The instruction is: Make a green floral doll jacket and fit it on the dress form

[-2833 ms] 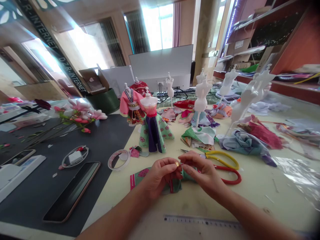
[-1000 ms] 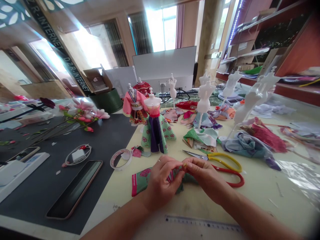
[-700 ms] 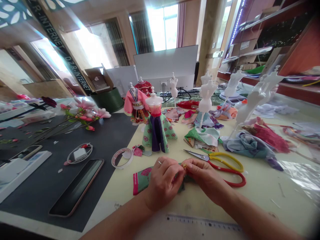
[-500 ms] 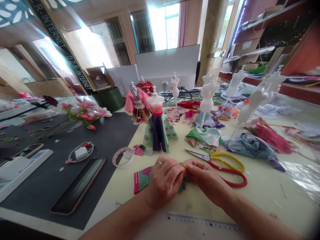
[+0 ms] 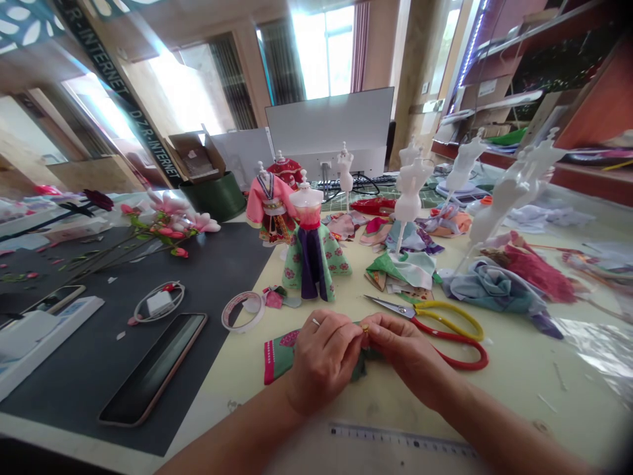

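Both my hands meet low in the middle of the view over a piece of green fabric with a pink dotted border. My left hand is closed, its fingers curled above the cloth; a thin metal-coloured bit shows between its knuckles. Thumb and fingers of my right hand pinch a small gold-coloured piece right by the left fingertips. What the left fingers grip is hidden behind the hand. Scissors with one yellow and one red handle lie just beyond my right hand.
Small mannequins in doll clothes, one in a green floral dress, stand ahead. Bare white mannequins and fabric scraps are to the right. A tape roll, a phone and flower stems lie left; a ruler lies in front.
My hands stay almost in place, fingertips still together at the gold piece, with only slight finger movement. The whole view has shifted very slightly.
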